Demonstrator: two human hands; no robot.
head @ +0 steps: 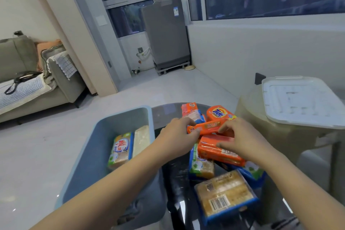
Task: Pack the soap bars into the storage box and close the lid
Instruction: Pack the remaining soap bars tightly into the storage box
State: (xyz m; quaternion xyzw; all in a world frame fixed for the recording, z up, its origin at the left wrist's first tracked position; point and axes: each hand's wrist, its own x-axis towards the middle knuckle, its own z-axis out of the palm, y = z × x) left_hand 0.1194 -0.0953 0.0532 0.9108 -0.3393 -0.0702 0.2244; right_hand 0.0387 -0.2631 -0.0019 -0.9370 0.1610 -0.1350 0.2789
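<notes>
Early stage: two soap bars (128, 147) in storage box (89, 164) at the glass table's (164, 115) left edge, both hands (left hand (176, 136), right hand (240, 138)) gripping orange bars (207, 127) from the remaining pile, lid (300, 101) off on stool (280, 136).

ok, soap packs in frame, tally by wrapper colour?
Orange packs: 4, all on the glass table, including the Tide pack.
Green-and-blue packs: 3, one in the storage box, two on the table.
Clear or tan packs: 2, one in the box, one on the table.
Total: 9
</notes>
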